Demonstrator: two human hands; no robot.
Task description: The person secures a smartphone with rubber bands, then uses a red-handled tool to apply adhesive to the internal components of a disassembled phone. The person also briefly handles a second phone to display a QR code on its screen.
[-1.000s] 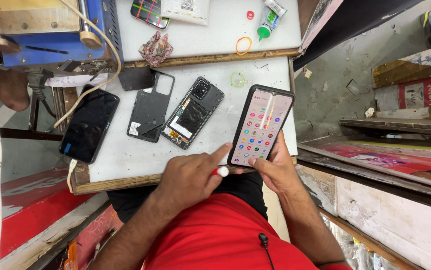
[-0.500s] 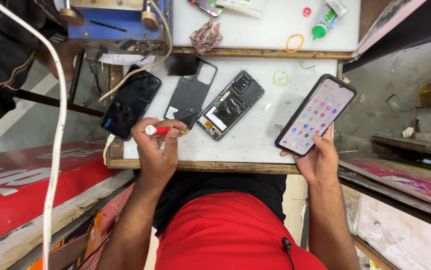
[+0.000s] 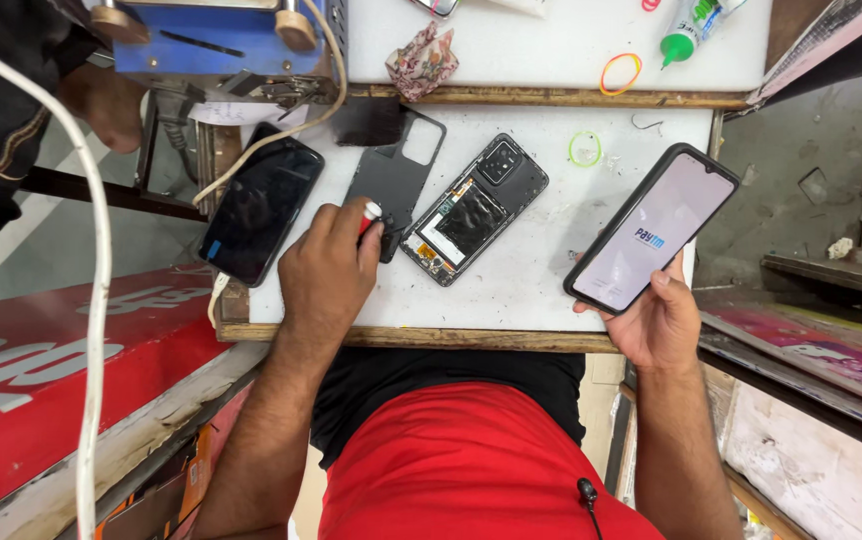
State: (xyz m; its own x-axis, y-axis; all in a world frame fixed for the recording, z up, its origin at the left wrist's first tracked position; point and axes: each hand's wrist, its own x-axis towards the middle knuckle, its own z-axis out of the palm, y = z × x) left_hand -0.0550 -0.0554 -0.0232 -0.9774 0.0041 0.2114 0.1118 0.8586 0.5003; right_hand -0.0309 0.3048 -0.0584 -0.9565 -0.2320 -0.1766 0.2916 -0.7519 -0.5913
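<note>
My right hand (image 3: 653, 318) holds a black smartphone (image 3: 651, 230) at the right edge of the white worktop (image 3: 531, 280); its lit screen is white with a small logo. My left hand (image 3: 326, 270) is closed around a small red-and-white tool (image 3: 368, 215), its tip at the lower end of a dark phone back cover (image 3: 391, 180). Just right of the cover lies an opened phone (image 3: 474, 208) with its insides showing. A black phone (image 3: 261, 208) with a dark screen lies at the worktop's left edge.
A blue machine (image 3: 221, 40) and a white cable (image 3: 91, 300) stand at the back left. A crumpled cloth (image 3: 421, 60), rubber bands (image 3: 620, 72) and a green-capped bottle (image 3: 691, 25) sit on the upper shelf. Another person's arm (image 3: 101, 100) is at far left. A red board (image 3: 41, 380) lies left.
My left hand moved with the red-and-white tool from the table's front edge up to the back cover. The held phone's screen changed from an icon grid to a white screen.
</note>
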